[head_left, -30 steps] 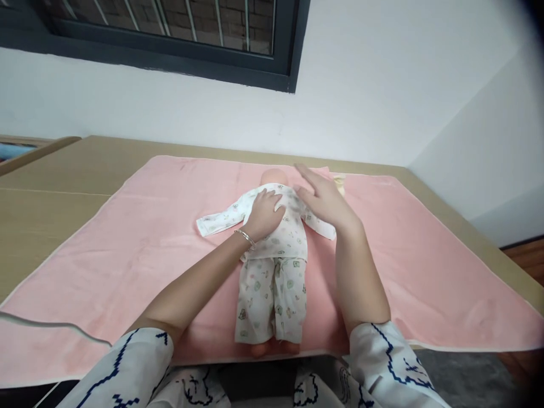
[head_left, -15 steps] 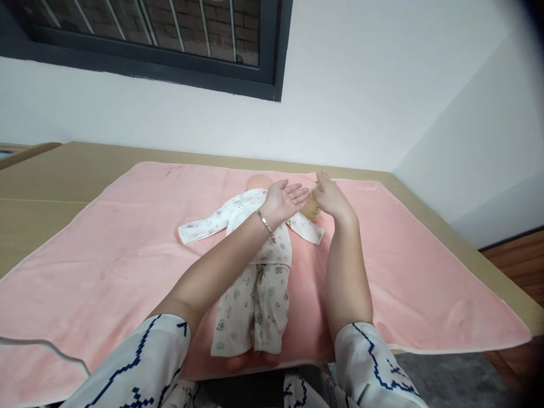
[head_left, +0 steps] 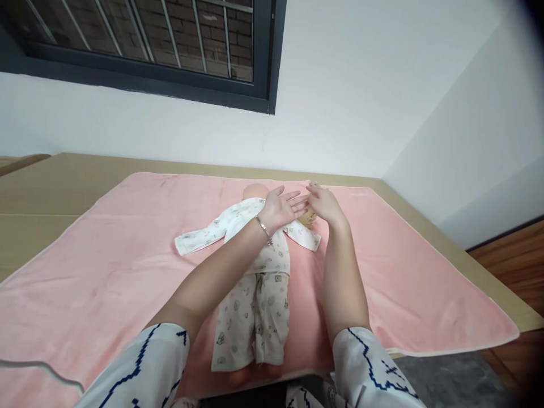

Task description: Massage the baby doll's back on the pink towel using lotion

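A baby doll (head_left: 272, 258) in white printed pyjamas lies on a pink blanket (head_left: 140, 226), its arms spread and its feet towards me. Over the doll's chest and shoulder is my left hand (head_left: 283, 208), palm up with the fingers stretched out and nothing in it. My right hand (head_left: 325, 203) hovers just to the right, bent at the wrist, fingers apart near the left fingertips. Partly behind the hands sits a round yellowish bottle or ball (head_left: 308, 218); its kind is unclear. The doll's head (head_left: 254, 191) shows only in part.
The blanket covers a wooden table (head_left: 55, 181) set against a white wall (head_left: 340, 102). A dark-framed window (head_left: 148, 68) with bars is above. At the lower left a grey cable (head_left: 42, 368) crosses the blanket. Wooden panels (head_left: 510, 272) stand at the right.
My right hand has turned and lowered slightly, its fingers now pointing towards my left hand. My left hand keeps its palm-up pose. The whole view has shifted slightly.
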`<state>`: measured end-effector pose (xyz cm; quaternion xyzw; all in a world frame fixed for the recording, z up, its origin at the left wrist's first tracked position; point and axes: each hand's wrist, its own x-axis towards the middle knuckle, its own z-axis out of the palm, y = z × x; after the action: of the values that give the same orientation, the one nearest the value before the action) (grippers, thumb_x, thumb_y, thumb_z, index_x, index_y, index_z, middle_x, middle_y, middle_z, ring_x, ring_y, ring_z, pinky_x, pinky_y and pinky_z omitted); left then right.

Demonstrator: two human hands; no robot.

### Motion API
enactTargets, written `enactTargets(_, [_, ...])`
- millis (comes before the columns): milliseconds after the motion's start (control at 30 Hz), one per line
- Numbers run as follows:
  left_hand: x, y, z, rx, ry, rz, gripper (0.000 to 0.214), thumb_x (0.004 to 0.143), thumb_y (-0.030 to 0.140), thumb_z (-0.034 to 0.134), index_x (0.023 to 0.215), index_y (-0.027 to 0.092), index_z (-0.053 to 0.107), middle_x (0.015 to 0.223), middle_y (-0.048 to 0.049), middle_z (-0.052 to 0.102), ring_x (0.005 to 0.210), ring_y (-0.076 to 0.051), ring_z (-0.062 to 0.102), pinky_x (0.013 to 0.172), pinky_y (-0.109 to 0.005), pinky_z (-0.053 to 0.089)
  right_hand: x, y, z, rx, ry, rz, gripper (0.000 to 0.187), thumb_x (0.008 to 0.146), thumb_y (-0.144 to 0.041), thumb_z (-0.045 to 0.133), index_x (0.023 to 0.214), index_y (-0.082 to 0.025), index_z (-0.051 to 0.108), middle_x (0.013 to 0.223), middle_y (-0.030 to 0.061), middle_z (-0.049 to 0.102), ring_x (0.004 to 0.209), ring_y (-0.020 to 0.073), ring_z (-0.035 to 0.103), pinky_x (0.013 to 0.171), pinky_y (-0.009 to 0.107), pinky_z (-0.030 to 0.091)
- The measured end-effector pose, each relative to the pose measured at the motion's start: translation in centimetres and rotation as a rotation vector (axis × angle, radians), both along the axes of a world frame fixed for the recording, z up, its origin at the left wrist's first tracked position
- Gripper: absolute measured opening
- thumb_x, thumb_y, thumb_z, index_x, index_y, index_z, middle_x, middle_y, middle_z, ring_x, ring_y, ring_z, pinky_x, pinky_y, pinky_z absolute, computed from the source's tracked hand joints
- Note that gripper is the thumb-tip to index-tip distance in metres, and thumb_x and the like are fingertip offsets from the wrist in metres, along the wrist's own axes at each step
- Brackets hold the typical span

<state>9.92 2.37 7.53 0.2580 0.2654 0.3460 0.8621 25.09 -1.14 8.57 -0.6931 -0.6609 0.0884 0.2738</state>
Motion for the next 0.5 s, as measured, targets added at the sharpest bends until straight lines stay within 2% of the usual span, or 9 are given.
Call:
enactTargets(133, [-4.1,-2.2,-0.5,0.018,0.081,-0.029,0.048,0.096,0.036,0.044,0.136,0.012,0.054,0.141,-0.0191,0.062,0.121,-0.027,0.068,0.104,-0.04,0.056,-0.3,-0.2,0.0,0.023,0.02,-0.041,0.059,0.087,-0.015,0.038,0.142,-0.003,0.056,0.16,0.0182,0.042,0.154,0.028,0.032,0.127,0.049,0.024])
enactTargets(300, [-8.3,-4.6,-1.9,-0.047,0.163,-0.157,0.046,0.092,0.031,0.048,0.131,0.01,0.058,0.136,-0.0213,0.065,0.121,-0.029,0.068,0.108,-0.043,0.054,-1.9,-0.7,0.1,0.064,0.036,-0.06,0.055,0.089,-0.018,0.042,0.14,-0.009,0.059,0.157,0.0176,0.047,0.152,0.0323,0.035,0.124,0.053,0.028])
enactTargets(400, [-9.3,-5.5,-1.2,-0.082,0.136,-0.101,0.048,0.094,0.03,0.045,0.137,0.009,0.053,0.137,-0.0204,0.064,0.123,-0.027,0.068,0.109,-0.041,0.054,-4.8,-1.1,0.3,0.17,0.056,-0.034,0.052,0.093,-0.021,0.041,0.14,-0.009,0.059,0.155,0.0162,0.05,0.152,0.0312,0.035,0.125,0.051,0.028])
enactTargets(467, [-9.7,-6.0,-0.2,-0.054,0.149,-0.035,0.048,0.097,0.032,0.038,0.137,0.01,0.053,0.136,-0.0194,0.065,0.123,-0.026,0.067,0.11,-0.041,0.054,-7.7,-1.9,0.4,0.223,0.076,0.051,0.05,0.097,-0.026,0.039,0.141,-0.01,0.058,0.157,0.0146,0.048,0.153,0.0277,0.035,0.127,0.048,0.027])
enactTargets(500, [-10.0,-6.3,0.5,0.008,0.169,-0.01,0.048,0.099,0.034,0.033,0.136,0.011,0.054,0.134,-0.0189,0.066,0.124,-0.027,0.067,0.11,-0.043,0.053,-9.2,-2.4,0.4,0.231,0.075,0.118,0.051,0.099,-0.029,0.037,0.142,-0.011,0.057,0.158,0.0136,0.047,0.153,0.0265,0.033,0.127,0.047,0.025])
